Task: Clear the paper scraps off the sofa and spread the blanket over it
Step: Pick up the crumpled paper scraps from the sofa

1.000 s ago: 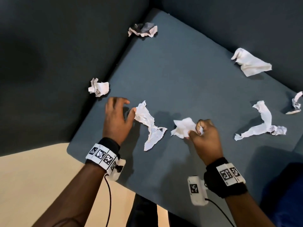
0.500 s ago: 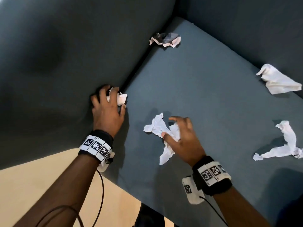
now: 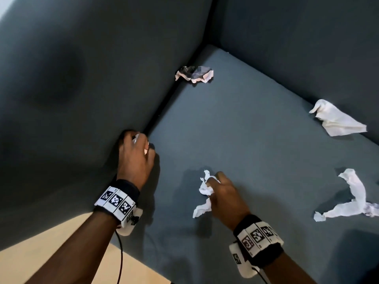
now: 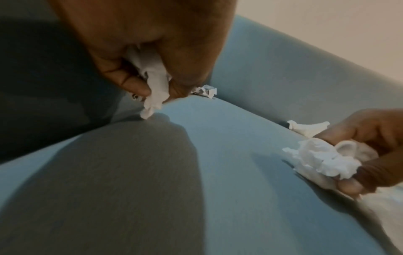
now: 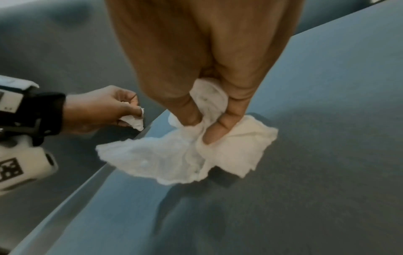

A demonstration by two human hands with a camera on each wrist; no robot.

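Crumpled white paper scraps lie scattered on the grey-blue fabric sofa seat [image 3: 256, 130]. The left hand [image 3: 134, 155] clenches a small white paper wad [image 4: 156, 86] at the seat's armrest edge. The right hand [image 3: 224, 194] pinches a larger crumpled white tissue [image 5: 196, 151], which touches the seat near its front. A grey-printed crumpled scrap [image 3: 194, 74] sits at the seat's back corner.

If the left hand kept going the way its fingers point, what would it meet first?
Probably the armrest: the left hand, gripping a paper scrap, already sits at the seam. The crumpled printed scrap lies farther along; depth is uncertain.
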